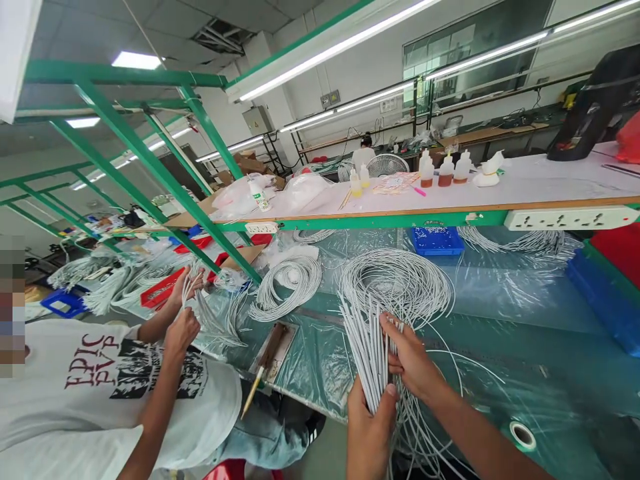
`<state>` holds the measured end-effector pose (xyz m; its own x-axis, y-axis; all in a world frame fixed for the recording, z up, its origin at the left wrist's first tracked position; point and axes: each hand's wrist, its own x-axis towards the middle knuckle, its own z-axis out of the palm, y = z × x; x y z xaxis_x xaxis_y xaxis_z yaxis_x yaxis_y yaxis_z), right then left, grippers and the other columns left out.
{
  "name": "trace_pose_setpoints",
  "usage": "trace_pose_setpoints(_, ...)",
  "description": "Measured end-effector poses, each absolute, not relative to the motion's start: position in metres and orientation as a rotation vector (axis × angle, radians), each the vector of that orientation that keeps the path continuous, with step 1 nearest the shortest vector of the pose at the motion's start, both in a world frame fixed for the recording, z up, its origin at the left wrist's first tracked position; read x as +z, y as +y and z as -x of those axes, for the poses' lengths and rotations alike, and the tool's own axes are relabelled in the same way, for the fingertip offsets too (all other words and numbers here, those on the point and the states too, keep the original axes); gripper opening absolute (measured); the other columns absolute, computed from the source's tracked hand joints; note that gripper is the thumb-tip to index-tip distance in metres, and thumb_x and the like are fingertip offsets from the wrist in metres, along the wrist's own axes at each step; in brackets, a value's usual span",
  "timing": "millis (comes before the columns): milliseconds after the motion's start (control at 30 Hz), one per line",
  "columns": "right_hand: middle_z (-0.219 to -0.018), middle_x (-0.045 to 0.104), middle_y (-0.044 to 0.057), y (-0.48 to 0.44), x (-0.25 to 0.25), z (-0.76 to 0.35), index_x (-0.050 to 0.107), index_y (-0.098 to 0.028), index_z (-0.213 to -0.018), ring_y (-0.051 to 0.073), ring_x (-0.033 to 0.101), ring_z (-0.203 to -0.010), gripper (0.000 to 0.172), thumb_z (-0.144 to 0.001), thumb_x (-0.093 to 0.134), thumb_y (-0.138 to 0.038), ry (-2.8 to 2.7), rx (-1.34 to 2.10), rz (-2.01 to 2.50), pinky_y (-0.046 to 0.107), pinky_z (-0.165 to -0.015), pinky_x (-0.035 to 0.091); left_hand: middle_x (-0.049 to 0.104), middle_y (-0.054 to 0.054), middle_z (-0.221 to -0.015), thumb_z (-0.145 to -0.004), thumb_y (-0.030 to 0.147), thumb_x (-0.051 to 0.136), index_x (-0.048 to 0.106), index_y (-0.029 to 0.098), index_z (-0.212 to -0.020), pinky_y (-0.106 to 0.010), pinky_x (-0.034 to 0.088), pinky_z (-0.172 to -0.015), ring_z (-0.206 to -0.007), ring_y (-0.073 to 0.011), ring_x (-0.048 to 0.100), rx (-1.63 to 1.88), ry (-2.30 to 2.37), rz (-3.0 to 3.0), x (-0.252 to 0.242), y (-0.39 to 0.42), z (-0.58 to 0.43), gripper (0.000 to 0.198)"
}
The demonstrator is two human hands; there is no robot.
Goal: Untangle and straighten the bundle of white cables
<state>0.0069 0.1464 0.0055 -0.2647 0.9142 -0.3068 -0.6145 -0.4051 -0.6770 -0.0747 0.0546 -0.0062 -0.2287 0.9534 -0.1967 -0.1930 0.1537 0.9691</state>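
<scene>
Green and glossy, the surface point(313, 350) runs past a co-worker point(200, 400), who sits on the left gripping pale strands too. On it, straight beyond the person's hands, lies a broad coil point(430, 287) of white wire, loosely looped; to its left, well apart, a neater, smaller coil point(311, 283).

The white bundle point(367, 347) is up off the surface, held between both hands, just in front of the broad coil. Its upper ends are gathered but stand at uneven heights, and the lengths below trail down in a tangle. I'd judge gathering well along and evening-up unfinished; nothing visible ties the bundle.

The left hand point(370, 417) is wrapped firmly round the lower part, thumb across the front. The right hand point(407, 353) has its fingers curled against the right edge, apparently pinching a few wires; exactly how many, I can't tell.
</scene>
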Motion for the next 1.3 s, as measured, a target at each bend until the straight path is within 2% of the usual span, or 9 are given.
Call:
trace_pose_setpoints(100,-0.057,0.040,-0.008,0.157,0.007,-0.011,0.046,-0.020,-0.068,0.002,0.024,-0.036,0.051,-0.071,0.081,-0.057,-0.569,1.730,0.645,0.019,-0.034,0.019,0.063,-0.005,-0.078,-0.080,0.051,0.073,0.069,0.011,-0.096,-0.023,0.043,-0.061,-0.062,-0.0128,0.053,1.380,1.317,-0.838,-0.006,0.051,0.077,0.043)
trace_pose_setpoints(200,-0.057,0.039,-0.006,0.175,0.015,-0.028,0.041,-0.019,-0.060,0.005,0.039,-0.042,0.058,-0.068,0.082,-0.059,-0.525,1.618,0.560,0.019,-0.040,0.036,0.068,-0.011,-0.096,-0.082,0.048,0.071,0.071,0.013,-0.095,-0.030,0.050,-0.082,-0.092,-0.0244,0.064,1.432,1.284,-0.846,-0.006,0.048,0.085,0.038)
trace_pose_setpoints(300,-0.056,0.042,-0.007,0.191,0.020,-0.052,0.044,-0.020,-0.064,0.005,0.041,-0.042,0.055,-0.063,0.087,-0.055,-0.499,1.631,0.593,0.018,-0.038,0.036,0.066,-0.006,-0.088,-0.084,0.046,0.069,0.066,0.014,-0.090,-0.025,0.049,-0.062,-0.067,-0.0165,0.063,1.441,1.223,-0.815,-0.007,0.045,0.096,0.033)
trace_pose_setpoints(400,-0.052,0.032,-0.010,0.192,0.018,-0.061,0.048,-0.020,-0.070,0.002,0.019,-0.036,0.047,-0.071,0.084,-0.051,-0.625,1.813,0.559,0.016,-0.032,0.017,0.060,-0.001,-0.076,-0.083,0.048,0.071,0.061,0.013,-0.081,-0.017,0.028,-0.042,-0.041,-0.0024,0.039,1.393,1.225,-0.851,-0.008,0.043,0.101,0.036)
trace_pose_setpoints(700,-0.056,0.030,-0.010,0.168,0.006,-0.019,0.055,-0.016,-0.072,0.001,0.016,-0.041,0.047,-0.070,0.082,-0.055,-0.718,1.890,0.655,0.016,-0.037,0.008,0.057,0.000,-0.064,-0.069,0.057,0.081,0.061,0.012,-0.079,-0.016,0.022,-0.042,-0.041,-0.0010,0.032,1.310,1.256,-0.736,-0.014,0.044,0.081,0.050)
trace_pose_setpoints(833,-0.058,0.033,-0.008,0.176,0.011,-0.030,0.052,-0.018,-0.070,0.004,0.021,-0.043,0.045,-0.074,0.078,-0.054,-0.678,1.779,0.580,0.018,-0.037,0.013,0.059,-0.001,-0.068,-0.067,0.057,0.082,0.063,0.012,-0.083,-0.017,0.026,-0.044,-0.043,-0.0032,0.039,1.348,1.267,-0.715,-0.013,0.047,0.079,0.052)
trace_pose_setpoints(1067,-0.071,0.050,-0.002,0.173,0.012,-0.028,0.049,-0.019,-0.071,0.010,0.047,-0.059,0.043,-0.082,0.074,-0.052,-0.618,1.949,0.420,0.022,-0.055,0.046,0.053,0.002,-0.061,-0.069,0.061,0.079,0.062,0.013,-0.082,-0.019,0.025,-0.044,-0.042,-0.0041,0.032,1.326,1.338,-0.760,-0.024,0.046,0.075,0.053)
trace_pose_setpoints(1200,-0.055,0.031,-0.009,0.168,0.011,-0.028,0.047,-0.019,-0.072,0.005,0.026,-0.041,0.040,-0.084,0.074,-0.046,-0.523,2.086,0.314,0.017,-0.038,0.029,0.054,0.001,-0.060,-0.071,0.063,0.076,0.064,0.013,-0.080,-0.020,0.024,-0.043,-0.042,-0.0050,0.031,1.305,1.381,-0.787,-0.027,0.044,0.072,0.052)
trace_pose_setpoints(1300,-0.053,0.021,-0.011,0.174,0.016,-0.045,0.042,-0.019,-0.068,0.004,0.010,-0.040,0.045,-0.082,0.076,-0.044,-0.477,2.118,0.270,0.017,-0.035,0.013,0.065,-0.005,-0.075,-0.078,0.058,0.072,0.069,0.013,-0.086,-0.022,0.040,-0.053,-0.051,-0.0095,0.050,1.343,1.395,-0.835,-0.021,0.042,0.073,0.045)
